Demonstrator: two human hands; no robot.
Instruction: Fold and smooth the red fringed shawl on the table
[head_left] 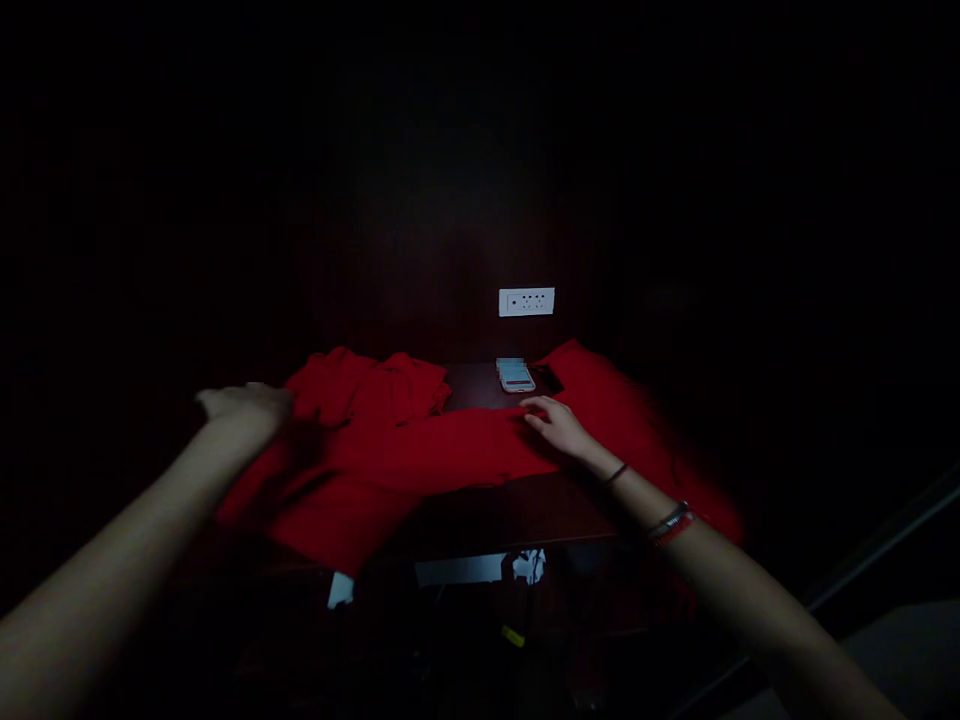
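Observation:
A red piece of clothing [442, 450] lies spread across a dark tabletop, with a long sleeve-like strip running toward the right. My right hand [559, 428] rests at the right end of that strip, fingers slightly bent and apart. At the left edge of the red cloth is my left hand [251, 405], blurred by motion; its fingers cannot be made out. Behind the strip, on the left, sits a bunched red fabric pile [367, 385]. More red fabric [615, 410] lies to the right, beyond my right hand.
A lit phone [516, 375] lies on the tabletop [472, 385] near the wall. Above it is a white wall socket [526, 302]. Below the table's front edge are pale objects [461, 570] and a small yellow item [514, 635]. The surroundings are very dark.

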